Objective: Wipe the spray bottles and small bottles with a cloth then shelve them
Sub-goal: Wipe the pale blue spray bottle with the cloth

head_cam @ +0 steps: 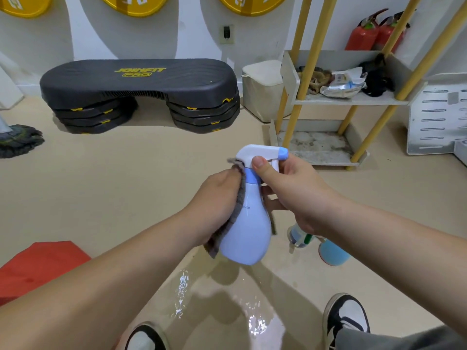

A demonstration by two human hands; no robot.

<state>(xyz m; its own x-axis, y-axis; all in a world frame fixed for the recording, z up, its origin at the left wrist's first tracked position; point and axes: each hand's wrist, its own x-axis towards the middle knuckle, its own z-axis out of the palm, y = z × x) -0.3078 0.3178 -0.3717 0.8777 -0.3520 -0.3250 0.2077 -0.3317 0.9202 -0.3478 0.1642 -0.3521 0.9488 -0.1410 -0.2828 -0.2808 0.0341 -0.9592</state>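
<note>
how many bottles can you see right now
3. A pale blue spray bottle held by the right hand; a clear bottle on the floor, partly hidden under that wrist; a blue bottle on the floor beside it. Others may be hidden.

Head-worn wide-angle camera looking forward and down, facing floor (121, 188) and far wall (194, 34). Left hand (214, 204), right hand (298, 195), cloth (240, 198), spray bottle (249, 233) sitting centre, very near lens. Shoes (346, 315) showing at near edge; step platform (139, 82) lying far left, shelf (353, 101) standing far right. Wide lens bowing straight edges.
</note>
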